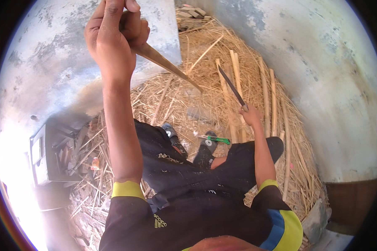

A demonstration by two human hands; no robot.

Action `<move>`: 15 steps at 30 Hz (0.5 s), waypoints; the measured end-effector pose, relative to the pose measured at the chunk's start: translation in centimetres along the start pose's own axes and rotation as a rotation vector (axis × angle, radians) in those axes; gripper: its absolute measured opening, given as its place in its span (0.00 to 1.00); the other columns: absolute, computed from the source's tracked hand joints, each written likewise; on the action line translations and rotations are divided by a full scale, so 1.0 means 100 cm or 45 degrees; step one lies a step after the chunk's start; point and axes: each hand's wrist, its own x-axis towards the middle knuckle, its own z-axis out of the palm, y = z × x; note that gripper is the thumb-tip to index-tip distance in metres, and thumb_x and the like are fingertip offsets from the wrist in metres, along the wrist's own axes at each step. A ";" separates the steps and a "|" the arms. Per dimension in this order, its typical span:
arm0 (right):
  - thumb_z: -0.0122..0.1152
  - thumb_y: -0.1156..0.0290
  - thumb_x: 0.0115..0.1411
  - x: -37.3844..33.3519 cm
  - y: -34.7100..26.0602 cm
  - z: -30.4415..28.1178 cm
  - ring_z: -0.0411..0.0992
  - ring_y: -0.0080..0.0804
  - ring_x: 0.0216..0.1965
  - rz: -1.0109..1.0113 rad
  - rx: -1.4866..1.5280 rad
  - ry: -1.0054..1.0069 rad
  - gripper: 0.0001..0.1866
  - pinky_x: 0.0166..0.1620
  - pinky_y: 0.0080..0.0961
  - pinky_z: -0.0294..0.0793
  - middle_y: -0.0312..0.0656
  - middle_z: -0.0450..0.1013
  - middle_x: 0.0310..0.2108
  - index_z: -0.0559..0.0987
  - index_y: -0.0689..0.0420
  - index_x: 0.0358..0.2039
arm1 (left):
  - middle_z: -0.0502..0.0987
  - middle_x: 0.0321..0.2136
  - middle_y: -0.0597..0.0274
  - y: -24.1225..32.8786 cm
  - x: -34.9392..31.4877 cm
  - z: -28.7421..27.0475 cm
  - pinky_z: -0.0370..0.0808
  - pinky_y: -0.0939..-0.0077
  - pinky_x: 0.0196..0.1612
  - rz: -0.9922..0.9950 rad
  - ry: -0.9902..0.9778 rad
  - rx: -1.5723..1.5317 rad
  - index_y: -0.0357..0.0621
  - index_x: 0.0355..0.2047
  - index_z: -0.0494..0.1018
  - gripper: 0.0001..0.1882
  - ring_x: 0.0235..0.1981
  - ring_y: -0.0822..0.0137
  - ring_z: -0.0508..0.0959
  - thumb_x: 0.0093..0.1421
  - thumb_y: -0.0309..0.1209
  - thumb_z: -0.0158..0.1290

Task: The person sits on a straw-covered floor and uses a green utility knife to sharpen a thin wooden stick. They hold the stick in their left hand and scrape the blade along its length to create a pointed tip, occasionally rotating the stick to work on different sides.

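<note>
My left hand (pixel 116 31) is raised high at the upper left. Its fingers are closed round one end of a long wooden or bamboo stick (pixel 167 65), which slants down to the right, its far end over the straw. Lower and to the right, my right hand (pixel 251 116) grips a long knife (pixel 232 87) with a dark, narrow blade. The blade points up and to the left, apart from the stick. A green-handled utility knife (pixel 220 139) is by my right foot.
Straw and shavings (pixel 192 102) cover the floor. Several pale bamboo poles (pixel 265 90) lie along the right, beside the curved grey wall (pixel 335 62). At the left stands a dark boxy object (pixel 56 146). Bricks (pixel 192 13) are piled at the far end; a stone (pixel 317 219) sits lower right.
</note>
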 end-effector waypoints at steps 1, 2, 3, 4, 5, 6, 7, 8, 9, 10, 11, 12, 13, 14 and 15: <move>0.63 0.64 0.59 -0.002 -0.003 -0.007 0.77 0.43 0.40 0.082 0.529 -0.135 0.13 0.51 0.38 0.71 0.50 0.78 0.33 0.77 0.62 0.36 | 0.48 0.10 0.75 0.000 -0.002 0.001 0.42 0.78 0.16 -0.010 -0.010 -0.025 0.42 0.28 0.69 0.17 0.11 0.80 0.43 0.71 0.38 0.40; 0.62 0.66 0.60 -0.005 -0.009 -0.013 0.78 0.39 0.38 0.145 1.062 -0.265 0.12 0.51 0.36 0.71 0.48 0.78 0.32 0.77 0.62 0.36 | 0.48 0.10 0.75 -0.001 -0.001 0.002 0.42 0.78 0.16 -0.011 -0.020 -0.047 0.42 0.28 0.69 0.17 0.11 0.80 0.44 0.71 0.38 0.40; 0.61 0.66 0.61 -0.012 -0.026 -0.013 0.78 0.36 0.37 0.035 1.083 -0.143 0.12 0.50 0.35 0.71 0.46 0.78 0.31 0.76 0.63 0.36 | 0.49 0.10 0.75 -0.002 0.000 0.000 0.43 0.78 0.16 0.006 -0.080 -0.071 0.42 0.28 0.69 0.17 0.11 0.81 0.44 0.71 0.38 0.40; 0.60 0.65 0.62 -0.024 -0.041 -0.014 0.77 0.33 0.36 -0.076 1.101 -0.022 0.12 0.49 0.33 0.72 0.44 0.77 0.29 0.76 0.63 0.37 | 0.49 0.10 0.75 -0.005 0.000 -0.001 0.43 0.78 0.15 0.023 -0.139 -0.095 0.41 0.28 0.69 0.17 0.11 0.81 0.44 0.71 0.38 0.40; 0.60 0.65 0.63 -0.036 -0.056 -0.017 0.77 0.30 0.34 -0.180 1.119 0.086 0.12 0.48 0.32 0.72 0.42 0.77 0.28 0.75 0.63 0.38 | 0.49 0.10 0.75 -0.006 -0.001 -0.003 0.43 0.78 0.15 0.032 -0.193 -0.107 0.41 0.28 0.70 0.17 0.11 0.81 0.44 0.71 0.37 0.40; 0.60 0.64 0.63 -0.045 -0.071 -0.026 0.77 0.28 0.32 -0.267 1.052 0.093 0.14 0.46 0.30 0.73 0.41 0.76 0.27 0.75 0.63 0.39 | 0.50 0.10 0.76 -0.006 -0.002 0.001 0.44 0.78 0.15 0.022 -0.163 -0.104 0.42 0.28 0.70 0.18 0.10 0.81 0.44 0.71 0.38 0.40; 0.60 0.63 0.63 -0.054 -0.087 -0.037 0.76 0.27 0.29 -0.354 0.988 0.104 0.15 0.43 0.28 0.75 0.41 0.76 0.26 0.74 0.64 0.40 | 0.50 0.09 0.75 -0.006 -0.002 0.004 0.43 0.78 0.15 0.019 -0.173 -0.086 0.41 0.28 0.70 0.18 0.10 0.81 0.44 0.71 0.38 0.40; 0.60 0.62 0.63 -0.069 -0.104 -0.048 0.76 0.26 0.26 -0.431 0.926 0.113 0.17 0.40 0.26 0.76 0.40 0.75 0.25 0.74 0.64 0.41 | 0.50 0.09 0.75 -0.004 -0.001 0.003 0.43 0.78 0.14 0.006 -0.170 -0.072 0.41 0.28 0.70 0.18 0.10 0.81 0.44 0.71 0.38 0.40; 0.60 0.61 0.63 -0.088 -0.126 -0.058 0.75 0.25 0.24 -0.451 0.864 0.121 0.17 0.37 0.25 0.76 0.39 0.74 0.23 0.74 0.64 0.41 | 0.50 0.09 0.75 -0.002 -0.001 0.003 0.43 0.79 0.14 -0.011 -0.169 -0.061 0.41 0.28 0.70 0.18 0.09 0.81 0.45 0.71 0.38 0.40; 0.60 0.60 0.64 -0.105 -0.152 -0.070 0.74 0.23 0.22 -0.480 0.799 0.142 0.18 0.33 0.24 0.75 0.37 0.73 0.21 0.74 0.64 0.41 | 0.51 0.08 0.75 -0.004 0.001 0.003 0.44 0.79 0.13 -0.015 -0.160 -0.066 0.42 0.27 0.69 0.19 0.08 0.80 0.46 0.71 0.40 0.40; 0.59 0.59 0.64 -0.117 -0.175 -0.079 0.73 0.22 0.20 -0.512 0.734 0.163 0.19 0.30 0.23 0.75 0.36 0.73 0.20 0.75 0.64 0.41 | 0.52 0.07 0.74 -0.007 0.002 0.004 0.45 0.79 0.11 -0.016 -0.150 -0.070 0.44 0.25 0.68 0.20 0.06 0.80 0.47 0.71 0.42 0.41; 0.58 0.58 0.64 -0.128 -0.193 -0.087 0.72 0.21 0.19 -0.602 0.831 0.154 0.19 0.27 0.22 0.74 0.36 0.72 0.19 0.75 0.64 0.41 | 0.54 0.06 0.73 -0.009 0.002 0.003 0.46 0.80 0.10 -0.023 -0.134 -0.070 0.45 0.23 0.66 0.21 0.05 0.79 0.49 0.70 0.43 0.42; 0.58 0.58 0.65 -0.139 -0.207 -0.091 0.72 0.19 0.17 -0.682 0.930 0.142 0.19 0.25 0.21 0.73 0.35 0.71 0.18 0.75 0.64 0.41 | 0.53 0.06 0.74 -0.010 0.003 0.002 0.45 0.79 0.10 -0.014 -0.127 -0.073 0.45 0.23 0.66 0.21 0.05 0.79 0.48 0.70 0.43 0.42; 0.57 0.58 0.65 -0.148 -0.212 -0.087 0.71 0.20 0.16 -0.706 0.916 0.206 0.19 0.24 0.22 0.73 0.36 0.71 0.17 0.75 0.64 0.41 | 0.52 0.06 0.74 -0.012 0.003 0.005 0.45 0.79 0.10 -0.014 -0.131 -0.094 0.45 0.24 0.67 0.20 0.05 0.79 0.47 0.70 0.44 0.43; 0.56 0.58 0.65 -0.153 -0.219 -0.080 0.71 0.21 0.15 -0.739 0.915 0.254 0.19 0.23 0.22 0.72 0.37 0.70 0.16 0.75 0.64 0.41 | 0.52 0.06 0.74 -0.012 0.003 0.006 0.44 0.78 0.10 -0.006 -0.135 -0.096 0.45 0.24 0.67 0.20 0.05 0.79 0.47 0.70 0.44 0.43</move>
